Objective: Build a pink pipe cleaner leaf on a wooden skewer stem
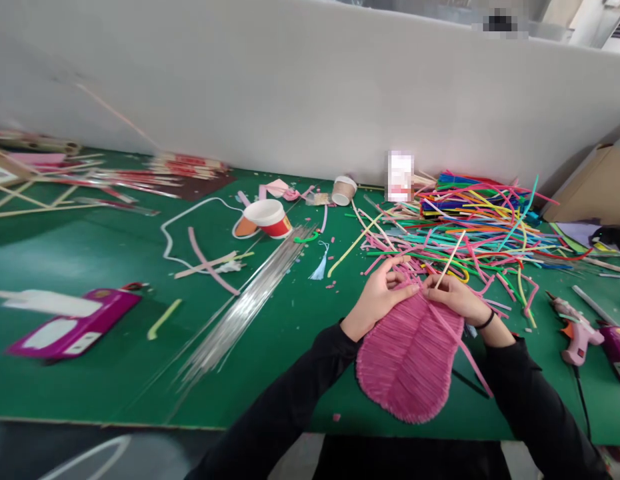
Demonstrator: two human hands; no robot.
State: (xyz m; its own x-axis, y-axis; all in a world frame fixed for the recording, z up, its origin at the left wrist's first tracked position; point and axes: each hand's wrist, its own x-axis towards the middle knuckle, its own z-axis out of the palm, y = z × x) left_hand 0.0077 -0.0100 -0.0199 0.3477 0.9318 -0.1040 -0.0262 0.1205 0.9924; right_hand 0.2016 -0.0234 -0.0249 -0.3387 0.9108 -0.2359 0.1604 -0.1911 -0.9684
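Observation:
A broad leaf-shaped piece (407, 363) made of rows of pink pipe cleaners hangs tilted toward me over the table's front part. My left hand (377, 293) is closed on its upper left edge, thumb on top and fingers curled behind. At the upper right edge, my right hand (460, 300) pinches the piece close to the left thumb. A thin pale stick (453, 257) juts up from between the right hand's fingers. One loose pink pipe cleaner (465, 353) runs from under the right fingers down past the leaf's right side. The fingertips' exact contact is partly hidden.
Multicoloured pipe cleaners (480, 220) are heaped beyond my hands. A pink glue gun (580, 333) lies to the right. Leftward are a bundle of thin metal wires (245, 310), a red-and-white cup (270, 219) and a purple box-like device (80, 323). A grey partition (290, 93) stands behind.

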